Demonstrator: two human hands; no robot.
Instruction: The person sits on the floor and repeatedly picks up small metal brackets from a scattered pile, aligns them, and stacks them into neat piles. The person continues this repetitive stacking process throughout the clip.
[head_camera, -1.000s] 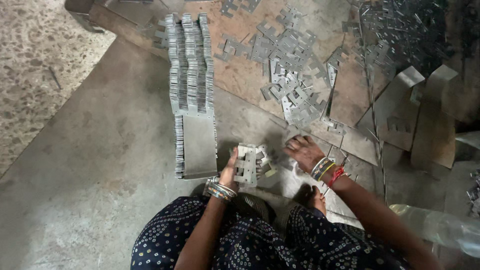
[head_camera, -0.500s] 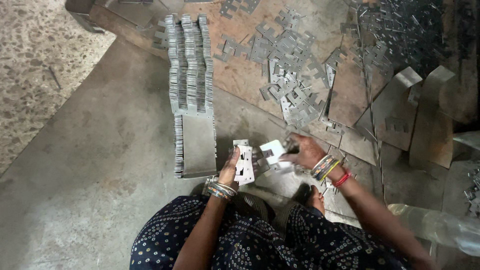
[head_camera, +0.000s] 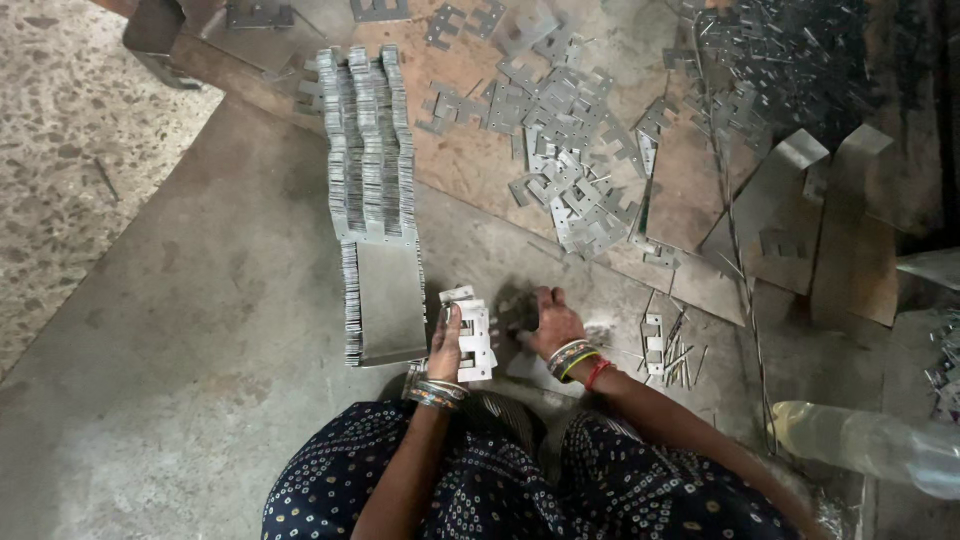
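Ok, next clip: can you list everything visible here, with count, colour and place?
Stacked flat E-shaped metal plates: three long rows, silver-grey, on the floor ahead of the person.
Lower packed stack of plates: one block, grey, just left of the left hand.
Loose E-shaped metal plates: many, grey, scattered on a brown board.
Bent sheet-metal pieces: a few, grey, right side.
Thin metal pins: a small bunch, right of the right hand.
Clear plastic bottle: one, lower right.
Concrete floor: grey.
Left hand: holds a small bundle of plates.
Right hand: resting on the floor, bangles on the wrist.
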